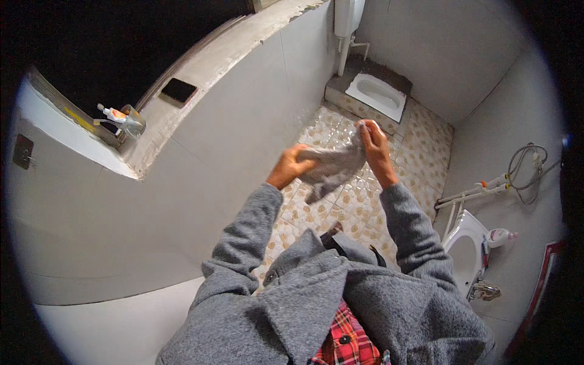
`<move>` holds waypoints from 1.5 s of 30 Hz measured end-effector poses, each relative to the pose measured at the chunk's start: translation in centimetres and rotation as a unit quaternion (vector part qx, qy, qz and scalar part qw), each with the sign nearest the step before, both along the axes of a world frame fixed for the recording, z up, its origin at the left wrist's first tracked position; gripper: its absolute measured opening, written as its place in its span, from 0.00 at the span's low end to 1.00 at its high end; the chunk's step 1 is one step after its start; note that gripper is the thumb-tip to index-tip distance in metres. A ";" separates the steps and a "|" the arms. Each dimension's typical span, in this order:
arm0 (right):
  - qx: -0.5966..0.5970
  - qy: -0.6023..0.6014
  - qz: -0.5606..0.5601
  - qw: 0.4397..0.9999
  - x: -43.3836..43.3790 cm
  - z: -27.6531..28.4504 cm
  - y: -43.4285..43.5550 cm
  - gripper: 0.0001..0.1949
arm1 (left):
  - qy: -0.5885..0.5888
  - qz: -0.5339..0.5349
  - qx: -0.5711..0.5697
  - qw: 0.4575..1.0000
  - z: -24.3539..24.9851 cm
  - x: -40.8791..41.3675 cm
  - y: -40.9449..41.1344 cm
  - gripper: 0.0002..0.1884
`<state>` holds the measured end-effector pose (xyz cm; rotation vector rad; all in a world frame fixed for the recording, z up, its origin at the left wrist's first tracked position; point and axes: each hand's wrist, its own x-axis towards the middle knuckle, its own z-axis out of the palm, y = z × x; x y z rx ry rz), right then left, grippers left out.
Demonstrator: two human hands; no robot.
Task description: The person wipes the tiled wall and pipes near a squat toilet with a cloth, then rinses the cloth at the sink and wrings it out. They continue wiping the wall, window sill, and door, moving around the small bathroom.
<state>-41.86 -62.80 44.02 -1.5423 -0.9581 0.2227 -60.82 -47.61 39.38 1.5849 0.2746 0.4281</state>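
A grey cloth (335, 166) hangs between my two hands above the tiled floor, its lower corner drooping. My left hand (294, 165) grips its left side, thumb across the front. On the other side my right hand (375, 143) is raised higher and pinches the upper right end of the cloth. The fabric is slightly blurred. Both forearms are in grey coat sleeves, stretched out in front of me.
A squat toilet (378, 96) sits on a raised step at the far end, below a white cistern (349, 18). To the right are a washbasin (463, 260), a pump bottle (499, 237), white pipes (474, 191) and a coiled hose (524, 159). The left window ledge holds a glass cup (133, 124) and a dark flat object (179, 91).
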 end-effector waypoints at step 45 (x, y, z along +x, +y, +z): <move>0.040 0.277 0.277 0.919 2.0 -5.3 20.9 0.17 | -0.047 0.167 0.382 0.908 2.0 16.6 11.0 0.18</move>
